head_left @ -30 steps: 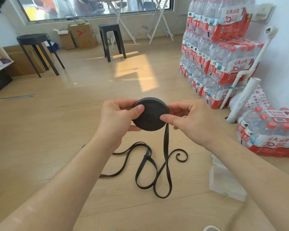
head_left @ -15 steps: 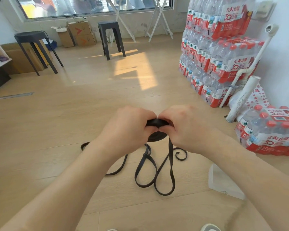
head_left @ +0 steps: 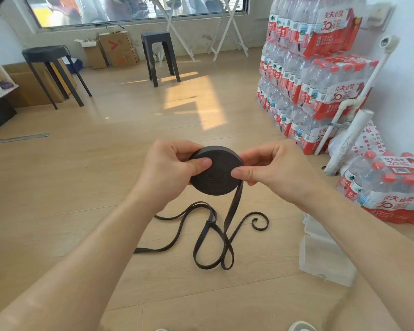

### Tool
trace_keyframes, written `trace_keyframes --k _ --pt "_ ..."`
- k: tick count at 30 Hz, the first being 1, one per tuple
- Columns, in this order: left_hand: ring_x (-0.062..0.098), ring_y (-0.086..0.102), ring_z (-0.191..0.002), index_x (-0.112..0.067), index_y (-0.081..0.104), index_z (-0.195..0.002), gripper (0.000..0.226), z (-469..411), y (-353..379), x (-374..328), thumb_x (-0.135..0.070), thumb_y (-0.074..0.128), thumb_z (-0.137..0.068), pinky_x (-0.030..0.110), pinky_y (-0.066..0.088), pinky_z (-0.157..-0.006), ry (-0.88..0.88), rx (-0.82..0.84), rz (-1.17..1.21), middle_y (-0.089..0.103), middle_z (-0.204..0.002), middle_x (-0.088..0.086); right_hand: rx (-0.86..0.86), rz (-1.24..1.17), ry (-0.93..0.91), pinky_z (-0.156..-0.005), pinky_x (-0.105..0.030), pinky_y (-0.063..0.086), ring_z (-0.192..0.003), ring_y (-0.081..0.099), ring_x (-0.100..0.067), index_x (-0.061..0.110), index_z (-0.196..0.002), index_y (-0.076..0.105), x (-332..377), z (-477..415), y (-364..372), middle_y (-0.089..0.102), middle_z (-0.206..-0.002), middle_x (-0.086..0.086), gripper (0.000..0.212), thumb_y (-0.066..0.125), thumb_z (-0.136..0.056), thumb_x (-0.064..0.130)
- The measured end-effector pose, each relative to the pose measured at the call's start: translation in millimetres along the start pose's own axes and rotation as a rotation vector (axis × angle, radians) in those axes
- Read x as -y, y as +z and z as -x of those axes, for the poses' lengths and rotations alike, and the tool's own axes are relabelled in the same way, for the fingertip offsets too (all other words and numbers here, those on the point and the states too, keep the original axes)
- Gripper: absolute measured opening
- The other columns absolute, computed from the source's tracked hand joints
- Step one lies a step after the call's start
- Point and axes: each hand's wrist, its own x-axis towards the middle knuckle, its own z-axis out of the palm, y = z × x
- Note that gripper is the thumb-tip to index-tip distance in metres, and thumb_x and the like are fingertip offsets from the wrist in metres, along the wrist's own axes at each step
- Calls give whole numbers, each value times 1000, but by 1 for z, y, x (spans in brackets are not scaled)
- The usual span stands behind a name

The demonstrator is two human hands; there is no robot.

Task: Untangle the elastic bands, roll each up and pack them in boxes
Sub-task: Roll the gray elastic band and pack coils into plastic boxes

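The left grip (head_left: 167, 170) and right grip (head_left: 273, 168) each pinch the black elastic roll (head_left: 215, 181) above the floor (head_left: 93, 199), thumbs on its flat face. Its loose tail (head_left: 208, 235) loops on the floor near a clear box (head_left: 325, 261). It looks light, soft and springy: squeeze both faces, or the coils may slip.

Band roll (head_left: 216, 173) above floor (head_left: 105, 187), box (head_left: 325, 261) right.

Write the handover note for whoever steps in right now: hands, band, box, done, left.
Left hand: grips the roll, thumb on its face.
Right hand: pinches the roll's other edge.
Tail: hangs from the roll and loops loose on the floor.
Box: on the floor to the right.
Done: most of the band is wound.
Left: wind in the tail, then box the roll.
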Motion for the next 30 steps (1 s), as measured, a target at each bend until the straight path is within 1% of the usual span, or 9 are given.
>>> trace_keyframes --k 3,6,8,11,13,19,24,28,30 --pt "20 72 -73 -17 72 -85 19 0 2 0 2 67 -81 40 60 -69 -11 -27 40 75 -79 3 2 -41 59 -59 -22 55 -62 63 -11 16 -86 77 0 1 1 75 -75 -6 14 81 -73 12" --pt "20 72 -73 -18 72 -82 20 -1 4 0 1 68 -81 40 60 -69 -12 -46 46 75 -77 2 -34 -95 157 -59 -22 56 -61 64 -12 7 -91 76 -3 0 2 74 -80 -14 23 81 -70 16" --pt "20 72 -74 -21 72 -80 21 -1 6 1 0 69 -81 42 60 -70 -13 -59 45 75 -76 2 -44 -108 180 -60 -22 57 -62 65 -11 6 -93 76 -4 0 3 74 -81 -14 24 81 -72 15" --pt "20 72 -74 -20 71 -80 20 -2 6 1 0 69 -81 42 60 -69 -38 -94 81 75 -76 2 -18 -133 162 -63 -19 57 -66 66 -7 10 -92 76 -2 1 5 75 -84 -9 17 77 -76 8" --pt "20 72 -73 -17 71 -81 19 -2 7 1 1 68 -81 40 61 -67 -59 -112 123 74 -76 3 -15 -134 161 -63 -20 57 -67 66 -8 11 -93 76 -2 2 5 75 -86 -11 18 77 -76 7" --pt "21 70 -74 -13 70 -84 15 -2 7 -1 1 67 -82 37 60 -62 -116 -136 201 73 -78 6 -64 -50 138 -56 -22 57 -58 68 -14 9 -89 75 2 0 3 74 -73 -12 18 81 -73 10" --pt "20 70 -76 -11 70 -85 13 -3 6 2 2 65 -83 35 60 -59 -132 -128 266 73 -80 6 -34 -101 73 -59 -19 55 -63 68 -12 13 -88 74 4 2 4 75 -76 -8 17 78 -74 5" --pt "29 69 -91 -2 66 -98 13 -3 6 7 1 60 -87 40 60 -67 -208 -16 312 72 -95 15 -30 24 -16 -67 -17 55 -71 70 -6 17 -89 75 3 3 3 76 -80 2 17 78 -76 7" --pt "25 68 -94 -8 65 -100 17 -4 5 8 2 57 -89 36 59 -78 -182 88 188 72 -96 10 -42 198 -75 -68 -14 53 -72 68 -4 18 -90 76 4 4 3 74 -77 8 15 77 -78 9"
